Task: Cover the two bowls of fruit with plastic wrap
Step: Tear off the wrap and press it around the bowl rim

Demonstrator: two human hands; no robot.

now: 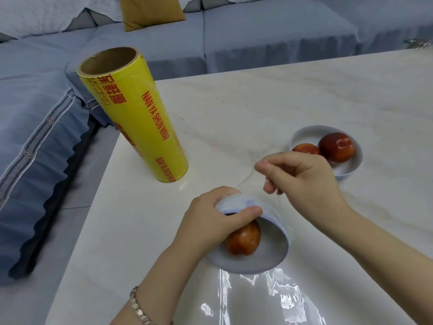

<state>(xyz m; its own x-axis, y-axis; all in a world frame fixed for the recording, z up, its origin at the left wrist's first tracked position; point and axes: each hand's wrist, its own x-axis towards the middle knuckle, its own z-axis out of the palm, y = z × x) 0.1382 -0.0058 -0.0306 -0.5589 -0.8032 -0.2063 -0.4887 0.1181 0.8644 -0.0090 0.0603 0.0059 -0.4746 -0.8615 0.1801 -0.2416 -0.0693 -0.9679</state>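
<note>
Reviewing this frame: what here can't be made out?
Head view:
- near bowl: part of its rim and its fruit sit behind the left hand.
- far bowl: its near rim is behind the right hand.
- plastic wrap: its outline is too transparent to trace, and the bottom edge cuts it off.

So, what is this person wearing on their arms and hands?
Both forearms are bare, with no sleeves or gloves in view and no rings that show. The left hand has a pale metal link bracelet at its wrist. The right hand wears nothing visible.
</note>
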